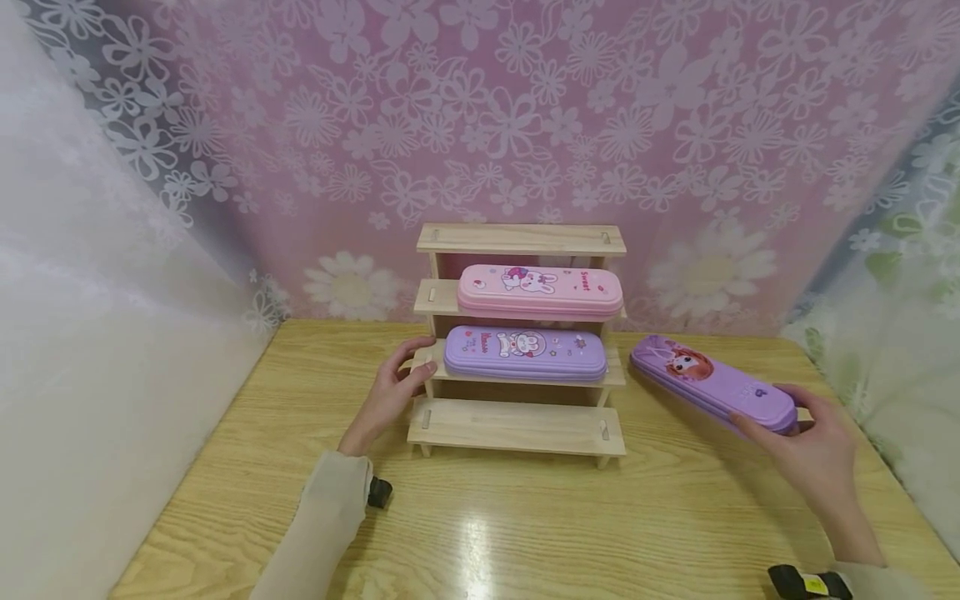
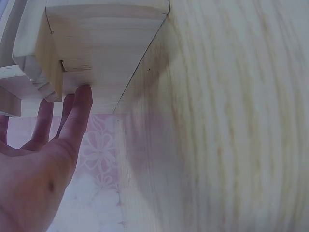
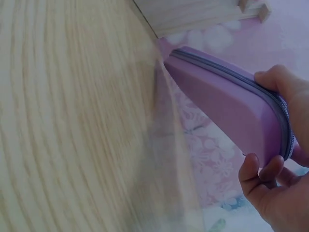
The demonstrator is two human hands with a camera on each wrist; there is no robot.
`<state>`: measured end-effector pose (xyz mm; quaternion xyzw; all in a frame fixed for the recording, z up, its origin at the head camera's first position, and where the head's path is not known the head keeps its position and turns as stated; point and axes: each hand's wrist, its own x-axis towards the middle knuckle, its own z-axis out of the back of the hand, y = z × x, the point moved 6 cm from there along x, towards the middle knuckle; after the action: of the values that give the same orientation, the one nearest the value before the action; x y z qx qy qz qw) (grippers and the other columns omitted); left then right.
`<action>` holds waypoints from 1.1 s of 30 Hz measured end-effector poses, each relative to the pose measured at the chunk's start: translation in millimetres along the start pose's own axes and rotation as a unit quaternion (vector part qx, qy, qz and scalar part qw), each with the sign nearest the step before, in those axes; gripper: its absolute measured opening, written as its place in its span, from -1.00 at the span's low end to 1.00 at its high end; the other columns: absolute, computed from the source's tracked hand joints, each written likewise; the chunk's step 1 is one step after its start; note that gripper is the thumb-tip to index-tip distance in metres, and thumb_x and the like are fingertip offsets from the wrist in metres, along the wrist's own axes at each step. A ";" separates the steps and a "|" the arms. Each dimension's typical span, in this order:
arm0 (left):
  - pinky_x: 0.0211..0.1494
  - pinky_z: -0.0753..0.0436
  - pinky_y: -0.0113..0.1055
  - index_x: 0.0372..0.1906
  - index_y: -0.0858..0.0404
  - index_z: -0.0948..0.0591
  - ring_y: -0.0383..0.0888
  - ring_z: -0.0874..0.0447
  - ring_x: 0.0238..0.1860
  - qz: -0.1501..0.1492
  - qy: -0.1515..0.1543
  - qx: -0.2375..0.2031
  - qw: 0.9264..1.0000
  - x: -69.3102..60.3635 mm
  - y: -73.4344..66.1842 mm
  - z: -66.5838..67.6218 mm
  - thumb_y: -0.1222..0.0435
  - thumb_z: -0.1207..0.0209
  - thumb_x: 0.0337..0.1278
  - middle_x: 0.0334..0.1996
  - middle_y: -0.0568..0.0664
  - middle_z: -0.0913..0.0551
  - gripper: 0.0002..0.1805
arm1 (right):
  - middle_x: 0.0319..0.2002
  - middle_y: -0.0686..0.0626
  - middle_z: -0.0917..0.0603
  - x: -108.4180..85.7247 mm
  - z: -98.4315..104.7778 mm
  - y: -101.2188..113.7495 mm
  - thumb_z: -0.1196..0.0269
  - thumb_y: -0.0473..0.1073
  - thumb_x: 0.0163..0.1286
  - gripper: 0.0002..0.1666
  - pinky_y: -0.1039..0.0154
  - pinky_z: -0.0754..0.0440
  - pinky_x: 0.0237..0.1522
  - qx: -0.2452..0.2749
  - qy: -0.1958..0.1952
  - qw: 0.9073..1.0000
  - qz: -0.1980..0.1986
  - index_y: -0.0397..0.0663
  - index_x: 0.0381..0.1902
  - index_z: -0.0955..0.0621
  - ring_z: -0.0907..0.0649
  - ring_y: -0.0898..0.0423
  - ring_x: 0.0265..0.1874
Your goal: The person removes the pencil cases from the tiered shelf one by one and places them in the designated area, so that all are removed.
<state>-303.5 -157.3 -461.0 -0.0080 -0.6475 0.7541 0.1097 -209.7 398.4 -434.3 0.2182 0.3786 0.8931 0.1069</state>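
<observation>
A stepped wooden rack [image 1: 517, 425] stands on the table. Its left end is gripped by my left hand [image 1: 386, 396], thumb on a middle step and fingers reaching round the edge; the left wrist view shows these fingers [image 2: 77, 116] fairly straight against the wood [image 2: 96, 43]. To the right of the rack my right hand [image 1: 817, 446] holds a purple pencil case [image 1: 712, 383] by its right end, the case tilted above the table. In the right wrist view, thumb and fingers [image 3: 263, 181] pinch the zipped case [image 3: 222, 101].
A pink case [image 1: 540, 292] with a rabbit lies on the rack's second step from the top, and a lilac case [image 1: 525, 353] on the step below. The lowest step and the top step bear nothing. Behind the wooden table [image 1: 480, 517] hangs a pink flowered cloth [image 1: 510, 108].
</observation>
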 end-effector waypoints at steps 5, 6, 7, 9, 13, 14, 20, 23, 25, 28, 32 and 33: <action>0.10 -0.72 0.02 0.42 -0.05 -0.45 0.19 -0.62 0.04 -0.002 0.005 -0.006 1.000 0.3 0.9 -1.1 0.15 -0.16 0.49 0.36 0.17 -0.40 -0.53 | -0.13 0.36 -0.36 3.4 -15.8 -0.1 -0.59 0.02 0.12 -0.17 0.48 -0.44 -0.53 0.005 0.006 1.000 -0.019 -0.17 0.26 -0.51 -0.46 0.38 -0.47; 0.10 -0.72 0.02 0.42 -0.05 -0.45 0.17 -0.62 0.04 -0.002 0.005 -0.005 1.000 0.3 1.1 -1.2 0.15 -0.16 0.49 0.36 0.17 -0.40 -0.52 | -0.12 0.32 -0.37 4.1 -18.8 -0.4 -0.58 0.03 0.13 -0.16 0.48 -0.44 -0.53 0.006 0.007 1.000 -0.023 -0.18 0.27 -0.50 -0.46 0.37 -0.46; 0.10 -0.72 0.03 0.42 -0.05 -0.45 0.16 -0.63 0.03 -0.002 0.004 -0.004 1.000 0.2 1.2 -1.3 0.15 -0.17 0.49 0.36 0.17 -0.40 -0.52 | -0.10 0.29 -0.37 4.9 -21.5 -0.5 -0.58 0.04 0.13 -0.15 0.48 -0.44 -0.52 0.004 0.008 1.000 -0.025 -0.18 0.28 -0.48 -0.45 0.37 -0.45; 0.10 -0.72 0.02 0.41 -0.06 -0.46 0.10 -0.63 0.03 0.000 0.001 0.000 1.000 0.3 1.6 -1.3 0.13 -0.18 0.48 0.36 0.14 -0.41 -0.52 | -0.07 0.19 -0.39 5.9 -26.2 -0.7 -0.56 0.04 0.15 -0.14 0.50 -0.43 -0.51 0.001 0.010 1.000 -0.027 -0.19 0.29 -0.46 -0.44 0.37 -0.42; 0.09 -0.72 0.00 0.41 -0.05 -0.46 0.12 -0.63 0.02 0.001 0.002 -0.005 1.000 1.5 3.7 -1.1 0.13 -0.18 0.48 0.34 0.15 -0.41 -0.52 | 0.02 -0.05 -0.47 6.8 -33.4 0.0 -0.54 0.05 0.18 -0.12 0.54 -0.38 -0.42 -0.006 0.022 1.000 -0.015 -0.19 0.32 -0.43 -0.41 0.37 -0.33; 0.09 -0.72 -0.01 0.41 -0.06 -0.46 0.14 -0.62 0.03 0.001 0.003 -0.006 1.000 2.0 4.4 -1.0 0.13 -0.18 0.48 0.34 0.16 -0.41 -0.52 | 0.04 -0.12 -0.48 6.8 -34.9 0.7 -0.54 0.05 0.18 -0.13 0.53 -0.37 -0.38 -0.010 0.025 1.000 -0.008 -0.19 0.32 -0.43 -0.41 0.32 -0.29; 0.09 -0.72 0.03 0.40 -0.08 -0.46 0.24 -0.60 0.06 0.001 0.000 -0.006 1.000 3.4 6.2 0.3 0.12 -0.18 0.47 0.32 0.14 -0.43 -0.53 | 0.11 -0.41 -0.44 4.6 -43.0 5.4 -0.53 0.10 0.18 -0.20 0.25 -0.36 -0.24 -0.053 0.068 0.996 0.032 -0.18 0.24 -0.53 -0.52 -0.23 -0.09; 0.11 -0.71 0.05 0.40 -0.07 -0.46 0.18 -0.62 0.06 0.000 -0.002 -0.002 1.000 3.7 6.4 0.9 0.10 -0.18 0.47 0.33 0.11 -0.43 -0.53 | 0.14 -0.44 -0.44 2.3 -47.2 5.8 -0.53 0.14 0.18 -0.24 0.21 -0.40 -0.24 -0.070 0.098 0.992 0.044 -0.19 0.19 -0.58 -0.58 -0.44 -0.03; 0.11 -0.71 0.05 0.40 -0.08 -0.46 0.12 -0.62 0.05 -0.001 -0.003 -0.002 1.000 3.8 6.7 1.0 0.10 -0.18 0.47 0.34 0.10 -0.43 -0.53 | 0.14 -0.44 -0.46 0.2 -48.7 6.4 -0.53 0.14 0.18 -0.24 0.29 -0.45 -0.25 -0.075 0.116 0.989 0.056 -0.20 0.18 -0.59 -0.62 -0.49 -0.03; 0.09 -0.72 0.02 0.40 -0.09 -0.47 0.08 -0.63 0.03 -0.002 -0.004 -0.002 1.000 3.5 6.3 1.1 0.10 -0.18 0.47 0.33 0.08 -0.44 -0.53 | 0.11 -0.44 -0.50 -3.6 -49.1 8.0 -0.54 0.11 0.16 -0.22 0.40 -0.45 -0.28 -0.080 0.135 0.984 0.079 -0.20 0.20 -0.58 -0.66 -0.49 -0.04; 0.07 -0.72 -0.02 0.41 -0.08 -0.46 0.06 -0.64 0.01 -0.002 -0.005 0.000 1.000 2.4 5.4 1.0 0.11 -0.17 0.48 0.33 0.10 -0.45 -0.53 | 0.07 -0.41 -0.53 -9.3 -47.9 11.0 -0.57 0.06 0.13 -0.23 0.43 -0.47 -0.31 -0.084 0.147 0.980 0.108 -0.20 0.21 -0.58 -0.70 -0.46 -0.09; 0.07 -0.72 -0.03 0.41 -0.07 -0.46 0.06 -0.64 0.00 -0.002 -0.005 0.000 1.000 2.1 5.2 0.8 0.12 -0.17 0.48 0.33 0.10 -0.44 -0.53 | 0.07 -0.40 -0.54 -10.8 -47.9 11.9 -0.57 0.05 0.13 -0.23 0.44 -0.48 -0.31 -0.081 0.151 0.979 0.112 -0.19 0.20 -0.59 -0.70 -0.46 -0.09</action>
<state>-306.5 -158.4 -465.7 -0.0030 -0.6477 0.7541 0.1083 -223.1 356.2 -458.7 0.1121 0.2902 0.9497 -0.0350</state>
